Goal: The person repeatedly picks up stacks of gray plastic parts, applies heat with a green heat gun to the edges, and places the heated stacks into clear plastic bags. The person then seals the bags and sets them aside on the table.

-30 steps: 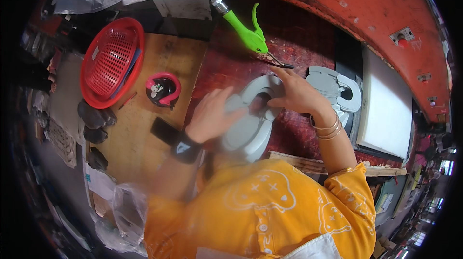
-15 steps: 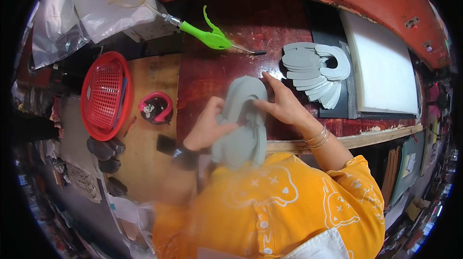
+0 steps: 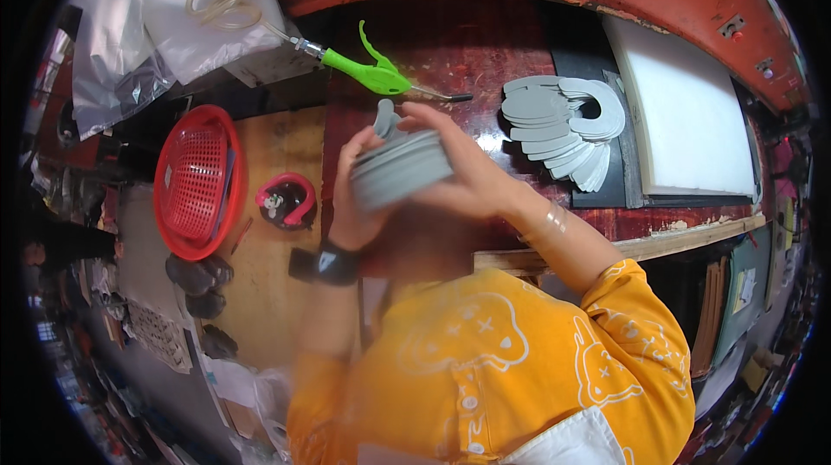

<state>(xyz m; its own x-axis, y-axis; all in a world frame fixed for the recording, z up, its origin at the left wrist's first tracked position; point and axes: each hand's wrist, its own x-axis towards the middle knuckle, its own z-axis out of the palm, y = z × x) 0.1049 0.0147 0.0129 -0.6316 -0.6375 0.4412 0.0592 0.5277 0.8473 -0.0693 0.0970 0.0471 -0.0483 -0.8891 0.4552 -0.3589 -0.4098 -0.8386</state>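
hands (image 3: 415,175) grip grey cutout stack (image 3: 400,169)

The stack of flat grey cut-out pieces (image 3: 400,169) is plain grey, like the fanned pile of grey cut-outs (image 3: 563,123) on the dark red table (image 3: 485,41). The plastic air-blow gun (image 3: 368,73) is bright green, the round mesh basket (image 3: 197,179) red, the foam slab (image 3: 688,115) white, the sleeve (image 3: 554,352) yellow with pale doodles

Left of the red basket (image 3: 199,181), at the top, I see clear plastic bags (image 3: 164,24) bunched together, one over something grey. Below the basket lies a pale printed sheet (image 3: 160,335) with dark marks. I see no screens or signs.
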